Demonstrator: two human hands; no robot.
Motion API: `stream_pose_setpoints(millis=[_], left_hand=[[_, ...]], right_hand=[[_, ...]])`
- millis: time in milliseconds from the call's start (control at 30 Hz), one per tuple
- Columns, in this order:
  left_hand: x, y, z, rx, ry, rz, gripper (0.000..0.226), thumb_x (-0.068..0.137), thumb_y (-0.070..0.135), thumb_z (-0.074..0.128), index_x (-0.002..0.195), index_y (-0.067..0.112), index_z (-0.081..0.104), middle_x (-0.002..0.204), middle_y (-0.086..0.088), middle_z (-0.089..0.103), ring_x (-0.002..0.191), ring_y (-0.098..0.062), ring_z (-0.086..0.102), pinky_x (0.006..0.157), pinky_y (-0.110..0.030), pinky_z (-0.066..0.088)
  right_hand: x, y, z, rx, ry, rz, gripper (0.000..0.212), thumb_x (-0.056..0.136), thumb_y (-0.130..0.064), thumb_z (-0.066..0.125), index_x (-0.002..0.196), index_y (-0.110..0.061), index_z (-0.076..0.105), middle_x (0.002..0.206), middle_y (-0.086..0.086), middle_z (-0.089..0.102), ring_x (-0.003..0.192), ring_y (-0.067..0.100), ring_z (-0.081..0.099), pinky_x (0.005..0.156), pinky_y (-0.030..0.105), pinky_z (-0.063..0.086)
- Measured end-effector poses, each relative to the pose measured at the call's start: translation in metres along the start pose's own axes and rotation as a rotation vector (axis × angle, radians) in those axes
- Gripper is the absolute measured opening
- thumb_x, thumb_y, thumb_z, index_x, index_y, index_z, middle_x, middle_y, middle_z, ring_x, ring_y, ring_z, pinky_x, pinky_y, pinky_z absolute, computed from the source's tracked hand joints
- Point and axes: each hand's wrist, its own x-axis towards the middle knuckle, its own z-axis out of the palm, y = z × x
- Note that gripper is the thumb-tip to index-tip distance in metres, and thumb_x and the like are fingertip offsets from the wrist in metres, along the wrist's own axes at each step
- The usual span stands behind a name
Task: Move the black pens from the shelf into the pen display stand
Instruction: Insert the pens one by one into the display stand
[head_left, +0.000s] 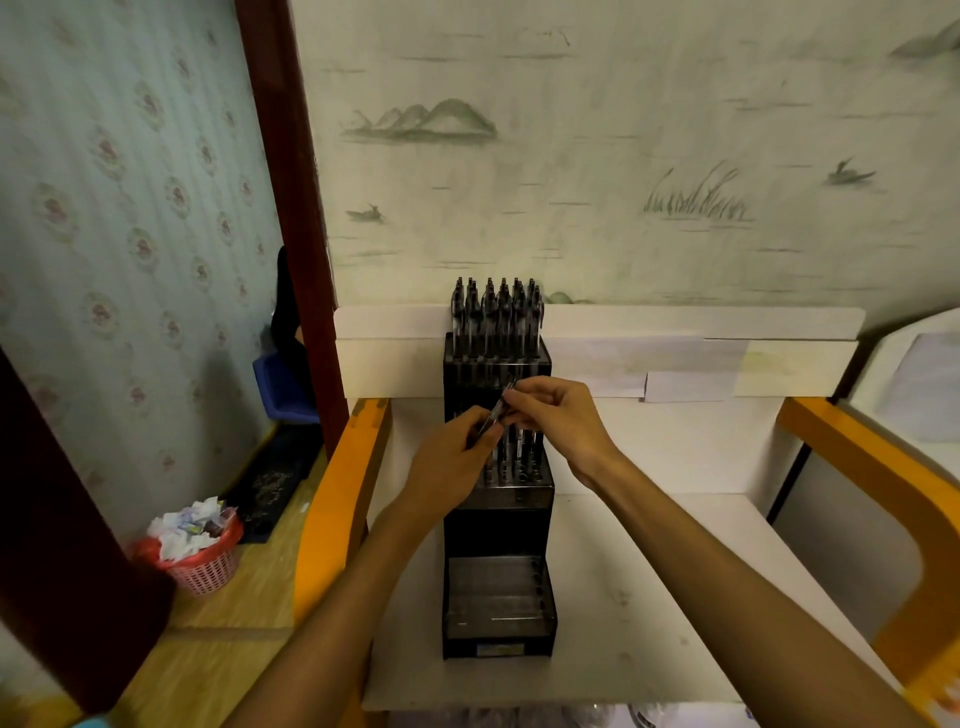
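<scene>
Surroundings: white shelf (649, 571) with orange side rails; painted wallpaper on the far wall; pink basket (205, 564) of crumpled paper on the floor at the left; blue bin (280, 387) farther back on the left.
Obstruction: both hands cover the middle tier of the pen display stand (497, 499), hiding part of its holes.
Stand: black, stepped in tiers, centred on the shelf; far tier full of upright pens (496, 317); a few pens upright in the middle tier; near tier shows bare holes.
Held pen (497, 410): black, above the middle tier, long axis slanted from near-left to far-right.
Left hand (452, 462): fingers curled round the pen's near end.
Right hand (558, 415): fingertips pinch the pen's far end.
</scene>
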Motion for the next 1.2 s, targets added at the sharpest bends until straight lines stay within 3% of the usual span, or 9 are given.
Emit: stream_pose_setpoints(millis=[133,300,400,567,1067,1200], left_hand=[[0.002,0.005,-0.004,0.211,0.008,-0.010,0.025,0.099,0.053,0.047,0.109,0.034,0.060,0.086,0.010,0.062,0.074,-0.007,0.061,0.071,-0.035,0.058],[-0.002,0.000,-0.017,0.377,0.142,0.071,0.034,0.096,0.054,0.052,0.115,0.029,0.064,0.098,0.007,0.060,0.078,-0.008,0.058,0.073,-0.032,0.055],[-0.003,-0.005,-0.023,0.474,0.195,0.112,0.035,0.095,0.052,0.053,0.117,0.026,0.064,0.106,0.003,0.063,0.090,-0.012,0.060,0.084,-0.035,0.052],[-0.005,-0.010,-0.025,0.528,0.213,0.117,0.032,0.095,0.049,0.056,0.114,0.026,0.065,0.113,0.002,0.063,0.101,-0.016,0.059,0.092,-0.041,0.049],[-0.005,-0.010,-0.032,0.463,0.204,0.091,0.027,0.096,0.044,0.059,0.110,0.023,0.067,0.112,0.001,0.063,0.096,-0.015,0.059,0.086,-0.038,0.051],[-0.004,-0.011,-0.030,0.447,0.197,0.098,0.025,0.095,0.045,0.058,0.108,0.025,0.066,0.107,0.003,0.062,0.086,-0.011,0.058,0.078,-0.033,0.053]], right_hand=[[0.007,-0.006,-0.006,-0.043,0.065,-0.037,0.003,0.090,-0.011,0.070,0.093,-0.010,0.070,0.080,0.010,0.074,0.075,0.027,0.074,0.068,0.034,0.062],[0.016,-0.008,-0.031,-0.455,0.157,-0.170,0.009,0.091,-0.019,0.068,0.095,-0.011,0.071,0.081,0.005,0.072,0.070,0.020,0.072,0.075,0.042,0.061],[0.015,-0.005,-0.036,-0.592,0.178,-0.215,0.009,0.092,-0.021,0.068,0.095,-0.014,0.072,0.080,-0.001,0.071,0.066,0.011,0.069,0.077,0.040,0.060],[0.015,0.002,-0.036,-0.583,0.204,-0.248,0.011,0.092,-0.022,0.068,0.098,-0.014,0.072,0.084,0.000,0.072,0.073,0.013,0.071,0.078,0.041,0.061],[0.010,0.014,-0.033,-0.667,0.191,-0.214,0.015,0.091,-0.021,0.070,0.103,-0.011,0.073,0.085,0.002,0.074,0.075,0.014,0.072,0.079,0.041,0.061],[0.008,0.016,-0.028,-0.714,0.212,-0.218,0.017,0.092,-0.024,0.069,0.104,-0.012,0.074,0.086,0.003,0.075,0.075,0.014,0.072,0.079,0.040,0.061]])
